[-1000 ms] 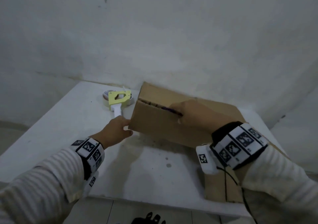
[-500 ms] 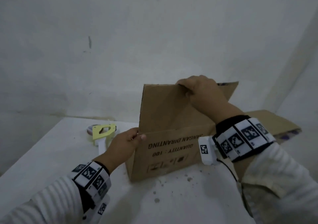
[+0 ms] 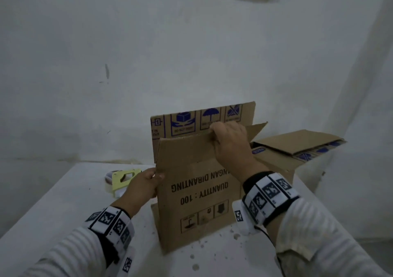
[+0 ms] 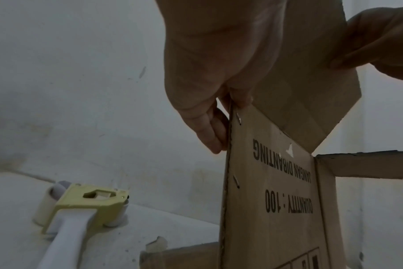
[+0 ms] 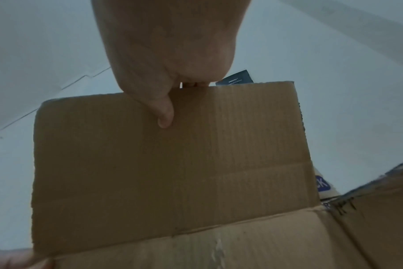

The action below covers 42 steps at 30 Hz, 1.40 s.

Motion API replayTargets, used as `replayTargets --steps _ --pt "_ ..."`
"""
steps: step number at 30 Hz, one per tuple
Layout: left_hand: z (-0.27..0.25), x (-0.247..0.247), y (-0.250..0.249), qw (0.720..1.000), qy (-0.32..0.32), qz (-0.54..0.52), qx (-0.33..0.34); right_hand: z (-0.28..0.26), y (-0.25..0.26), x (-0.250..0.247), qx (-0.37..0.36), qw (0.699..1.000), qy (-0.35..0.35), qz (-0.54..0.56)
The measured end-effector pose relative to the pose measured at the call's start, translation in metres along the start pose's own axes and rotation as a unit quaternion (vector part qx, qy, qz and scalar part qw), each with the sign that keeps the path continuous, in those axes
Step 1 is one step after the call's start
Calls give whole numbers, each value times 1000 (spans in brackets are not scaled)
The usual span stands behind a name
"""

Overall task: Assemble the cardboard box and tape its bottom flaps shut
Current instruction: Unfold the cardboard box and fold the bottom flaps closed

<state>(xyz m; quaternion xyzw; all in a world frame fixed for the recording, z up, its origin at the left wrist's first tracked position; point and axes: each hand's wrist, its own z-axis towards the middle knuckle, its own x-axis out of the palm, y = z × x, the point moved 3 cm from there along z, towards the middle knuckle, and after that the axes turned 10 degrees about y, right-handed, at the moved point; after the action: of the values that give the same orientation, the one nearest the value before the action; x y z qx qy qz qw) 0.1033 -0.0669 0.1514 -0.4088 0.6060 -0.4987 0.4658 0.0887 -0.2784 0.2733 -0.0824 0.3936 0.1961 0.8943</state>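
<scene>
A brown cardboard box (image 3: 197,193) stands upside down on the white table (image 3: 63,208), its black print inverted and its flaps pointing up. My right hand (image 3: 228,137) grips the top edge of the near flap (image 5: 172,160), thumb on the near face and fingers over the edge. At the box's left vertical corner my left hand (image 3: 146,184) pinches the cardboard edge (image 4: 228,131). The far flap (image 3: 202,120) with blue handling symbols rises behind. A yellow tape dispenser (image 3: 122,180) with a white handle (image 4: 66,234) lies on the table left of the box.
Flattened cardboard boxes (image 3: 297,147) lie stacked at the right rear, close to the wall corner. A white wall (image 3: 148,53) runs right behind the table. Small crumbs and spots (image 3: 195,255) dot the tabletop in front of the box.
The box went from lying flat to standing upright and has spread open. My right hand rose with the top flap; my left hand stayed at the left corner.
</scene>
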Motion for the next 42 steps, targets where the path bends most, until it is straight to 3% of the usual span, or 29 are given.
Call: replayTargets --steps 8,12,15,19,20,24,27,29,31,33,34,36,39,42 --pt "5 -22 -8 993 33 -80 -84 -20 0 9 7 985 169 25" --pt "11 -22 -20 995 15 -40 -86 -39 1 19 8 952 307 8" --pt "16 -20 -24 996 2 -14 -84 -56 4 33 -18 932 362 -20" --pt "18 -15 -25 997 -27 33 -59 -73 1 63 25 872 489 17" --pt "18 -14 -23 997 -28 44 -58 -72 0 68 46 872 486 40" --pt "12 -9 -16 996 -21 63 -62 -51 -2 72 101 919 373 77" --pt "9 -4 -12 994 -27 82 -61 -40 -5 79 130 920 368 50" --pt "9 -3 -9 990 -74 107 -50 -39 -4 88 137 915 379 26" --pt "5 0 -11 972 -160 172 -13 -42 -2 97 145 918 369 16" --pt "-2 10 -24 921 -227 306 87 -44 -1 101 150 922 356 13" --pt "-4 20 -31 889 -221 374 144 -45 -2 101 150 923 353 13" --pt "0 45 -38 836 -146 489 201 -46 -2 101 147 927 346 15" --pt "22 71 -38 811 -45 557 170 -50 -4 99 135 931 339 20" --pt "37 81 -30 782 -32 608 130 -57 -12 93 132 924 356 43"
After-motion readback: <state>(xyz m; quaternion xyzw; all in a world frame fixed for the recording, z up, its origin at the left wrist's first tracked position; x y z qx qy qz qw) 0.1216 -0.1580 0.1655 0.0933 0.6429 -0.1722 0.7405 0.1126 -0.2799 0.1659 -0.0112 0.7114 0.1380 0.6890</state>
